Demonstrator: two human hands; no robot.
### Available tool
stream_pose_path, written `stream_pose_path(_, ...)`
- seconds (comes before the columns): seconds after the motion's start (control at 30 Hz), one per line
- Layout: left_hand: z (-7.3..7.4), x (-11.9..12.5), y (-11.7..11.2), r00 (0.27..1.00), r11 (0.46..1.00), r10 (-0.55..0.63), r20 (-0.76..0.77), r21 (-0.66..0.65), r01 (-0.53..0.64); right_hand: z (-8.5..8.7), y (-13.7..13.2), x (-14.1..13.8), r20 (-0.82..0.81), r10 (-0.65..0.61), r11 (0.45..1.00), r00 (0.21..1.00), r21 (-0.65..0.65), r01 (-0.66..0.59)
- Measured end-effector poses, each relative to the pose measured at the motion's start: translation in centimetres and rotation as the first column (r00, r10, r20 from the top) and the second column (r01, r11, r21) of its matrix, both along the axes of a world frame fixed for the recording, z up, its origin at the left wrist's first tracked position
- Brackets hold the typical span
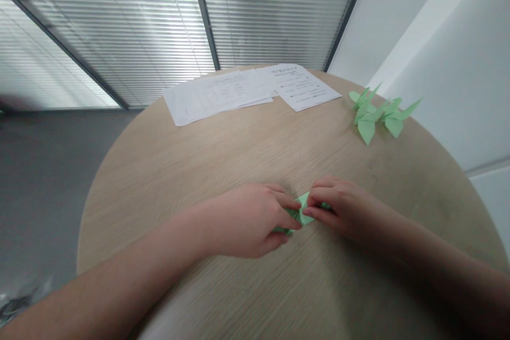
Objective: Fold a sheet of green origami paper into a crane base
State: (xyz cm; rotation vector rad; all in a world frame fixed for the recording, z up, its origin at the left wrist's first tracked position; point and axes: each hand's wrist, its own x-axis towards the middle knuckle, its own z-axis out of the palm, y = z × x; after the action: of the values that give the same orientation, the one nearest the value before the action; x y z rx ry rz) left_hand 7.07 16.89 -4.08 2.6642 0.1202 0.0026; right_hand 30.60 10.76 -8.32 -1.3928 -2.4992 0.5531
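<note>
A small piece of folded green paper [302, 212] lies on the round wooden table [223, 159], near its front. My left hand [247, 220] pinches its left side, fingers curled over it. My right hand [345, 207] pinches its right side with fingertips pressed together. Most of the paper is hidden under both hands.
Finished green paper cranes [376, 111] sit at the table's far right edge. Several white printed sheets [243, 91] lie at the far side. Windows with blinds stand behind the table, a white wall to the right, grey floor to the left.
</note>
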Motion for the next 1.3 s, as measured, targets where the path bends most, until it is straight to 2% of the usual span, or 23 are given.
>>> stream_pose_path(0.33,-0.4,0.0,-0.4,0.999,0.997,0.024,0.034,0.067,-0.027,-0.2,0.0,0.1,-0.021,0.001,1.000,1.000,0.011,-0.001)
stream_pose_path(0.77,-0.4,0.1,-0.6,0.999,0.993,0.031,-0.010,0.112,-0.030,0.8,0.2,1.2,0.118,-0.013,1.000,0.993,0.007,0.013)
stream_pose_path(1.0,-0.5,0.0,-0.6,0.999,0.994,0.044,-0.021,0.104,-0.042,0.8,0.6,2.7,0.110,0.040,0.999,0.993,0.024,-0.043)
stream_pose_path(1.17,-0.6,-0.2,-0.6,0.998,0.992,0.060,-0.016,0.111,-0.058,1.2,1.0,3.6,0.107,-0.035,0.999,0.994,-0.030,0.038)
stream_pose_path(1.23,-0.8,-0.3,-0.6,0.996,0.992,0.087,-0.005,0.092,-0.086,1.4,1.1,3.6,0.066,-0.049,0.996,0.997,-0.077,0.054)
stream_pose_path(1.3,-0.9,-0.3,-0.5,0.994,0.991,0.109,0.007,0.083,-0.109,1.5,1.1,3.5,0.009,-0.050,0.997,0.999,-0.063,0.051)
